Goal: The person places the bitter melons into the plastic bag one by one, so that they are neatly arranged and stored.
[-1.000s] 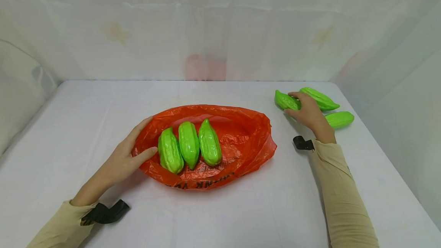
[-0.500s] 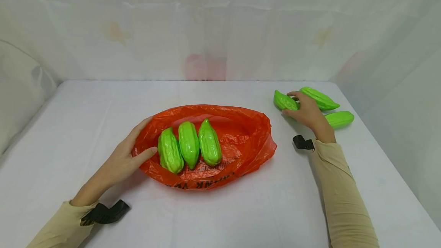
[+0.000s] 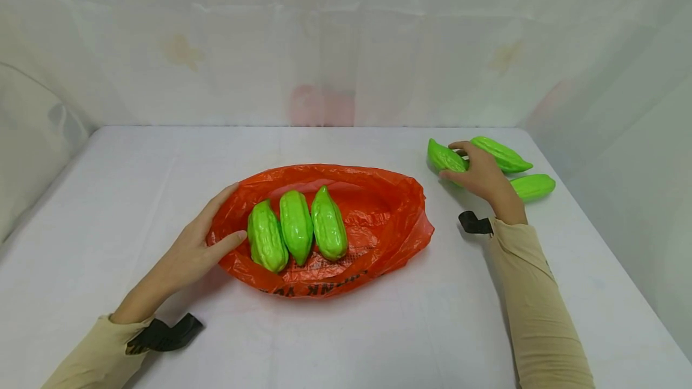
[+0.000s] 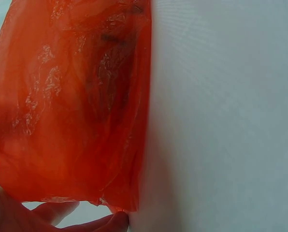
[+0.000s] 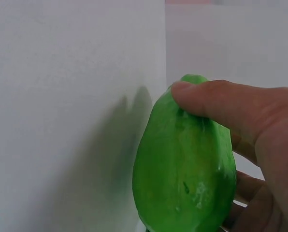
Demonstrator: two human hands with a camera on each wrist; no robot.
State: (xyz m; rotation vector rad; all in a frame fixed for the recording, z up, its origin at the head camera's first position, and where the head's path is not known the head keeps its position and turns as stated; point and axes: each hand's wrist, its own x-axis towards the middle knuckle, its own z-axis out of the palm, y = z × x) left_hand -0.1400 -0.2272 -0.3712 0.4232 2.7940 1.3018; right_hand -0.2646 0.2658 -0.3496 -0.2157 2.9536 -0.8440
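Observation:
An orange-red plastic bag [image 3: 373, 221] lies wide-mouthed on the white table, with three bright green bitter melons [image 3: 297, 227] side by side in its left half. My left hand [image 3: 191, 254] holds the bag's left end, thumb over the rim and fingers along the outside. In the left wrist view, fingertips [image 4: 98, 223] show at the bag's end. At the back right, my right hand [image 3: 481, 174] grips another bitter melon [image 3: 446, 157]. The right wrist view has the thumb across the top of this bitter melon [image 5: 185, 169] and the other fingers behind it, partly hidden.
Two more bitter melons lie beside my right hand: one behind it [image 3: 501, 155] and one to its right [image 3: 534, 187]. White table surface [image 3: 351, 341] extends in front of the bag. A pale patterned sheet [image 3: 346, 41] hangs behind the table.
My right hand and the bitter melon in it have shifted slightly left, and the melon's pointed end sits a little higher. My left hand and the bag look unchanged.

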